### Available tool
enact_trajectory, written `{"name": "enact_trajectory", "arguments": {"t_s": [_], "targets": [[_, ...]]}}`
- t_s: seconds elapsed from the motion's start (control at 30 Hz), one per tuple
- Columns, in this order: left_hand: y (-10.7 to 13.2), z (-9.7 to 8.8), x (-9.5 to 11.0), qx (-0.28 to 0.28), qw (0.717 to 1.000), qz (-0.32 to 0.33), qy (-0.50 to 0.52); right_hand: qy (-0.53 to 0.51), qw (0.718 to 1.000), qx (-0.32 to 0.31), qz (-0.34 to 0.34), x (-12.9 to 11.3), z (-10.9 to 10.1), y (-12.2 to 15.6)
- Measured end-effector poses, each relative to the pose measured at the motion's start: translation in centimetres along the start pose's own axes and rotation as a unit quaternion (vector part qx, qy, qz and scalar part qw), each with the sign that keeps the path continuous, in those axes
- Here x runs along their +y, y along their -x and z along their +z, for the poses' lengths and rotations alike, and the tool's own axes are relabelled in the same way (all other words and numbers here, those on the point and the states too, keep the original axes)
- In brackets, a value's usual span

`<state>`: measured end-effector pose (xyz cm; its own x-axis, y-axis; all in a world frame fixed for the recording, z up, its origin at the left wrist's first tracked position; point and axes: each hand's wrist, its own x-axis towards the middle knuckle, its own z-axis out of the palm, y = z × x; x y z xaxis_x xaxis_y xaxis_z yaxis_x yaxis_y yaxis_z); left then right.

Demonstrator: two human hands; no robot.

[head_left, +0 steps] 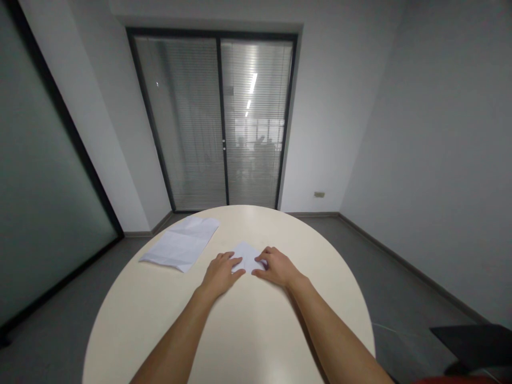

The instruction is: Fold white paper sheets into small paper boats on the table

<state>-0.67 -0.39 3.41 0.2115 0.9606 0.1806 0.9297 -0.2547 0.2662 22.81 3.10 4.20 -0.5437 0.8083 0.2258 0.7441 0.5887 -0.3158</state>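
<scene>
A small folded piece of white paper [247,257] lies on the table between my two hands, one corner pointing away from me. At its left side is my left hand [222,271], its fingertips resting on the edge and its thumb along the near side. My right hand [276,265] holds the opposite side, with curled fingers over the edge and the thumb at the near corner. Parts of the paper's left and right corners are hidden under my fingers.
The round cream table [236,341] carries a larger creased white sheet [182,242] at its far left. Beyond stand glazed doors with blinds [224,122]. A dark chair part [476,344] shows at the lower right. A wall socket [319,194] sits low on the back wall.
</scene>
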Motion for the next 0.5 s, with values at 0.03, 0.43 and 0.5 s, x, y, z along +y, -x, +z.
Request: {"name": "enact_trajectory", "arguments": {"t_s": [0.03, 0.43, 0.5], "targets": [[-0.05, 0.13, -0.01, 0.005, 1.0, -0.002, -0.003, 0.002, 1.0, 0.0, -0.004, -0.08, -0.06, 0.02], [0.14, 0.01, 0.47, 0.017, 0.999, 0.011, -0.025, 0.008, 1.0, -0.003, -0.014, -0.02, -0.26, 0.01], [0.17, -0.06, 0.34, 0.011, 1.0, 0.017, -0.016, 0.005, 1.0, -0.003, -0.025, 0.32, -0.22, 0.03]]}}
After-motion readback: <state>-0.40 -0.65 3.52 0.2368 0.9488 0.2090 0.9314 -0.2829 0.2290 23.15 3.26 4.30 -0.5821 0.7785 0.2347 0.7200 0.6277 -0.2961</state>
